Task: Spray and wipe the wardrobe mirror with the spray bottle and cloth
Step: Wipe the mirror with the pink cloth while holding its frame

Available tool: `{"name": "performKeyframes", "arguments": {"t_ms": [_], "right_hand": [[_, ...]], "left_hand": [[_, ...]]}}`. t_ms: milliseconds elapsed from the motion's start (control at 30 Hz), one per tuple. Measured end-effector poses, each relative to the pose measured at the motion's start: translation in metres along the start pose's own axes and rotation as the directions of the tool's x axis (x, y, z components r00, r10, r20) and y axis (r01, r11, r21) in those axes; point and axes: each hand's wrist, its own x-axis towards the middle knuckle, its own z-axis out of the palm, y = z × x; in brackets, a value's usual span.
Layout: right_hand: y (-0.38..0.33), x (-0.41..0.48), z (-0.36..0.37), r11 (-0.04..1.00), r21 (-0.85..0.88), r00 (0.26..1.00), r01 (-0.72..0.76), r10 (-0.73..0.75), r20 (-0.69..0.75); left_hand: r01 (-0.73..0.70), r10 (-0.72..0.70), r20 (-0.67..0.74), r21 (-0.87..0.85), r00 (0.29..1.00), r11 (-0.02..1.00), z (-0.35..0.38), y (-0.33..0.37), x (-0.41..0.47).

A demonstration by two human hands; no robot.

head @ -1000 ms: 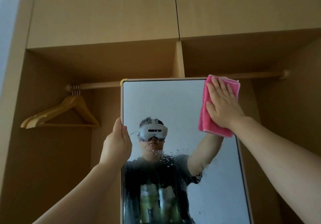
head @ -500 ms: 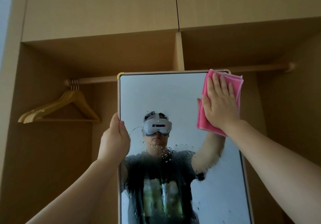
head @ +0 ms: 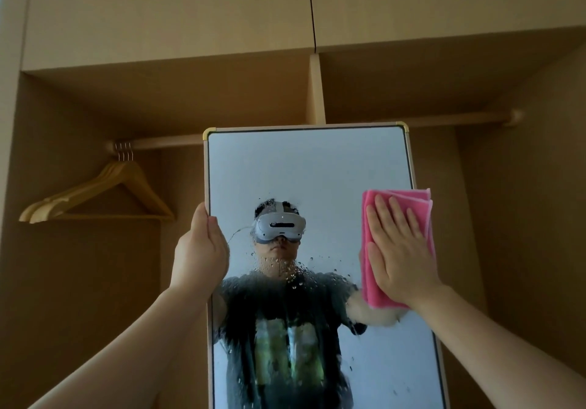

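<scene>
While the left hand (head: 199, 250) grips the mirror's (head: 304, 170) left edge, the flat right hand (head: 401, 250) presses the cloth (head: 369, 269) against its right edge.

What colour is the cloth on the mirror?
Pink cloth, under the right hand, head view.

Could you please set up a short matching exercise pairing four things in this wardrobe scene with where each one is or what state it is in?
Things:
1. cloth
2. left hand
3. hangers
4. mirror

Places or states:
A. hanging on the rail, left of the mirror
B. gripping the mirror's left edge
C. wet with droplets over its middle and lower part
D. pressed flat to the glass under the right hand

Pairs: 1-D, 2-B, 3-A, 4-C
</scene>
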Motion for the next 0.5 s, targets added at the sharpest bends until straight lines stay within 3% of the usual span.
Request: {"name": "performKeyframes", "arguments": {"t_ms": [500], "right_hand": [[0.001,0.068,-0.026,0.992,-0.044,0.992,0.122,-0.121,0.031]], "left_hand": [[-0.019,0.019,-0.008,0.013,1.000,1.000,0.000,-0.002,0.000]]}}
